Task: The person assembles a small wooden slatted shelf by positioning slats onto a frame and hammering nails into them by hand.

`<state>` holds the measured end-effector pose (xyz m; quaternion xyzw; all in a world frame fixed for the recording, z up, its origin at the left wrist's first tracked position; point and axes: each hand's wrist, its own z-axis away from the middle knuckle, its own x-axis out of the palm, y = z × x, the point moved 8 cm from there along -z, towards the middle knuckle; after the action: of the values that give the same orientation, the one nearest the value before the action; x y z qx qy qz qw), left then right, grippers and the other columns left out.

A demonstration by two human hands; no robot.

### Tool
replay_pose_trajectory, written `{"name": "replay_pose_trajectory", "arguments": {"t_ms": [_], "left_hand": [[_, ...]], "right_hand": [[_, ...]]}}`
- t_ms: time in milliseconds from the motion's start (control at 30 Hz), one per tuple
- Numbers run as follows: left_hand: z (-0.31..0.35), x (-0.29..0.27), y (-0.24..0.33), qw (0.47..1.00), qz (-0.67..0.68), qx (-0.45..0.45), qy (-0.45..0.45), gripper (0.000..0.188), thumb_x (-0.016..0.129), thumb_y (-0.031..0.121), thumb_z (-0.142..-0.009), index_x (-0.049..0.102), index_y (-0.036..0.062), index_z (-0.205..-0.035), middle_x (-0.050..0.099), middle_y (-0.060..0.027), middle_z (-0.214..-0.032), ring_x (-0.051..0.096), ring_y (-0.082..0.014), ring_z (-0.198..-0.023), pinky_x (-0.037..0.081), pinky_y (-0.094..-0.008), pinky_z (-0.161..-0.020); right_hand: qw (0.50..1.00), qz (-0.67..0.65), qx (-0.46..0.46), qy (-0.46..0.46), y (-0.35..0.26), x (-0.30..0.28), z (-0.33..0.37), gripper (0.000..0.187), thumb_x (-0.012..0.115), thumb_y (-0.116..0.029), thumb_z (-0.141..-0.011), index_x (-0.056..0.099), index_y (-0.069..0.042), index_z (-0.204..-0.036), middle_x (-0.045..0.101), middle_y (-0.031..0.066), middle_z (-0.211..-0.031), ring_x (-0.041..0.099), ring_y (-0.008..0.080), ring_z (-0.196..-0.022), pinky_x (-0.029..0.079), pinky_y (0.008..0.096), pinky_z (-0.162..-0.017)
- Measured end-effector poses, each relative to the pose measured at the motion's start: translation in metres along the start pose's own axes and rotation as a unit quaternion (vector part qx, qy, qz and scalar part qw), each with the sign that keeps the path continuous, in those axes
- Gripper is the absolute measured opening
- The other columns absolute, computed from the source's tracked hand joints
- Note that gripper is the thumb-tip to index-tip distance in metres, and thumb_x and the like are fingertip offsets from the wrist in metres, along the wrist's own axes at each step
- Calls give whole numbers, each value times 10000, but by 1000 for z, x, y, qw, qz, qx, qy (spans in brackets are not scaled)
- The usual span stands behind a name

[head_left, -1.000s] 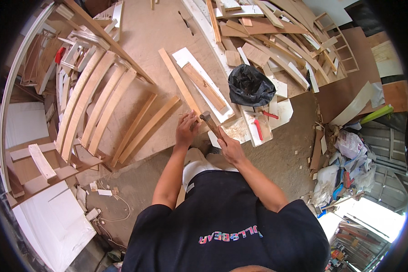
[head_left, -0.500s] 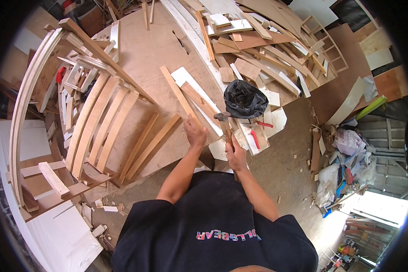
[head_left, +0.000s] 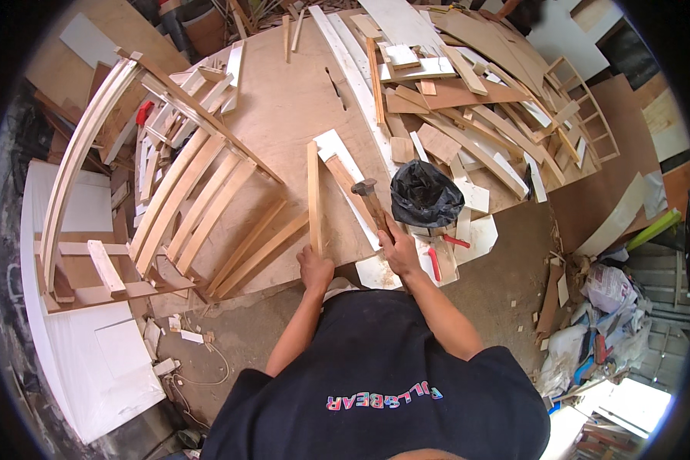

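My left hand (head_left: pixel 315 270) is closed around the near end of a narrow wooden strip (head_left: pixel 313 195), which points away from me across the plywood table (head_left: pixel 284 123). My right hand (head_left: pixel 401 251) grips a hammer by its wooden handle (head_left: pixel 373 211). The dark hammer head (head_left: pixel 364 186) is raised at the far end, above a white board (head_left: pixel 336 143) with a wooden piece (head_left: pixel 345 180) along it. Just right of the hammer sits an open black plastic bag (head_left: pixel 427 195). Red-handled tools (head_left: pixel 435 263) lie near my right hand.
A curved wooden frame (head_left: pixel 192 199) with several ribs stands at the left. Two loose strips (head_left: pixel 264 253) lean beside it. Offcuts and boards (head_left: pixel 468 107) pile up at the back right. Plastic bags (head_left: pixel 567 330) lie on the floor at right. A person's hand (head_left: pixel 506 9) shows at the far edge.
My left hand has drawn closer to my body, and the strip has swung from slanting left to nearly straight ahead. The hammer now tilts further left. The whole view has turned slightly.
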<state>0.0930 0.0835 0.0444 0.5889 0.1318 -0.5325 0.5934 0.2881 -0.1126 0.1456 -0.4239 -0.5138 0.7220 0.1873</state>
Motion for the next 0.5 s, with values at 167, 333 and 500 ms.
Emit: {"name": "replay_pose_trajectory", "arguments": {"t_ms": [167, 333, 500], "left_hand": [[45, -48, -19, 993, 13, 73, 95, 513, 786, 255, -868, 631, 86, -1326, 620, -225, -1243, 669, -446, -1091, 565, -519, -928], [68, -86, -44, 978, 48, 179, 96, 405, 806, 174, -882, 709, 116, -1271, 677, -154, -1194, 687, -393, -1084, 570, -491, -891], [65, -115, -75, 957, 6, 258, 132, 337, 804, 116, -867, 770, 132, -1202, 711, -122, -1126, 699, -354, -1080, 576, -440, -873]], "right_hand": [[996, -20, 64, -66, -3, 16, -13, 621, 626, -331, -1034, 472, -152, -1609, 725, 309, -1176, 742, 420, -1039, 555, 439, -937], [992, 60, -76, 86, -18, 29, -21, 744, 767, -363, -969, 473, -38, -1570, 763, 147, -886, 731, 245, -728, 585, 393, -752], [992, -46, 90, 74, 6, 40, -23, 618, 806, -411, -922, 577, -8, -1331, 752, 212, -1050, 750, 311, -849, 571, 423, -794]]}}
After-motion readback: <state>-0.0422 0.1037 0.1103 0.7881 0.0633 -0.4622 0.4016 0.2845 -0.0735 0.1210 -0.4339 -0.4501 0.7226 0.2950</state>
